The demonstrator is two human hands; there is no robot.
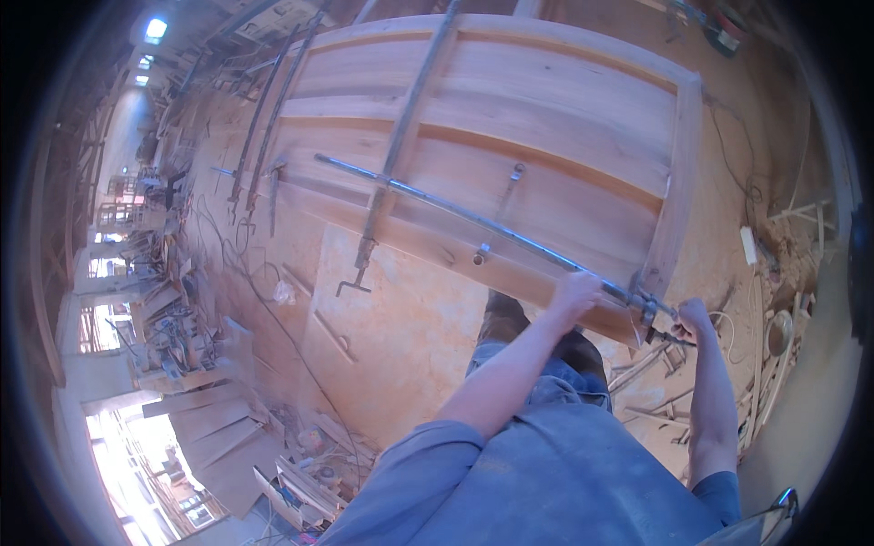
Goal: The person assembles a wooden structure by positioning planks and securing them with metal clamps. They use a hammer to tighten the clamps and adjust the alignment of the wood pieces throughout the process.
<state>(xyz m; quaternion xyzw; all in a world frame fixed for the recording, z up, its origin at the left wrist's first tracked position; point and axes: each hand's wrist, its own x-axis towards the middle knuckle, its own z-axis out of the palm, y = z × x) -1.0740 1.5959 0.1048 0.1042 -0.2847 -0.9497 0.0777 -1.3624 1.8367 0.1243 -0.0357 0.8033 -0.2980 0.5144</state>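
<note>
A large wooden panel door or frame [583, 77] with rails and inset boards lies in front of me. A long metal bar clamp [473, 218] runs diagonally over its near side. My left hand [575, 295] is closed round the bar near its right end. At that same end, by the clamp's jaw and screw [648, 312], my right hand [693, 316] is curled closed on the clamp's end; its fingers partly hide what they grip. A second long bar clamp [401, 146] crosses the panel, its crank handle hanging past the near edge. A shorter clamp [482, 253] sits on the near rail.
More bar clamps [264, 127] stand at the panel's left end. Cables [309, 364] and a wood strip [333, 335] lie on the dusty floor. Scrap boards [214, 437] are piled at lower left, and timber offcuts [774, 364] line the right wall.
</note>
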